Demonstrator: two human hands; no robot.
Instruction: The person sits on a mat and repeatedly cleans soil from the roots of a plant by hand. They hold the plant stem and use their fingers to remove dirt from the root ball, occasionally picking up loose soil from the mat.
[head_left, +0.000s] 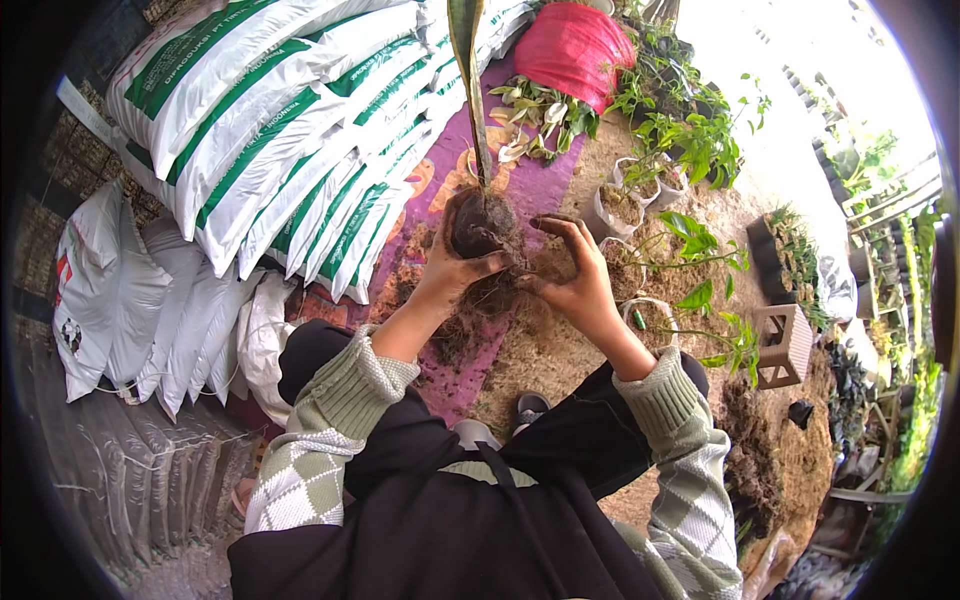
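Observation:
A snake plant with a long upright leaf stands in front of me, its round root ball dark with soil. My left hand cups this root ball from the left, thumb across its lower side. Loose fibrous roots and soil hang below it. On the other side, my right hand is curved with thumb and fingers apart. Its thumb tip is close to the dangling roots; whether it touches them I cannot tell. Dark crumbs of soil lie on the purple sheet beneath.
Stacked white-and-green sacks bearing writing rise at the left, with grey-white bags below. Beyond the plant are cut leaves and a red sack. White grow bags with leafy plants and a ventilation block stand at the right.

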